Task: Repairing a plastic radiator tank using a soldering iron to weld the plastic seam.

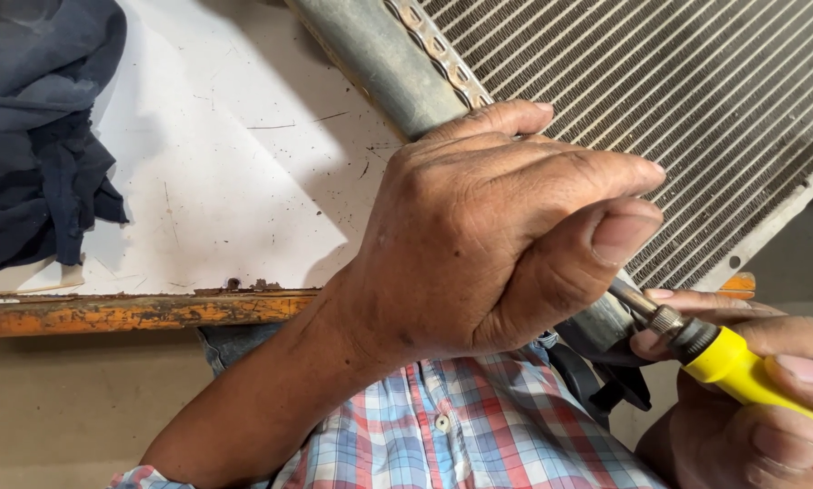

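My left hand [497, 244] is clamped around the grey side tube [379, 59] of a finned metal radiator [678, 100], thumb pressing near the tube's lower end. My right hand [750, 398], at the bottom right, grips a screwdriver with a yellow handle [741, 367]. Its metal shaft [646, 308] points up and left and disappears under my left thumb, where its tip is hidden. The radiator lies tilted across a white tabletop [234, 172].
A dark blue cloth [35, 154] lies bunched at the table's left. The table's front edge [126, 312] is rusty orange metal. My plaid shirt [479, 426] fills the lower middle. A black part [606, 385] hangs below the tube's end.
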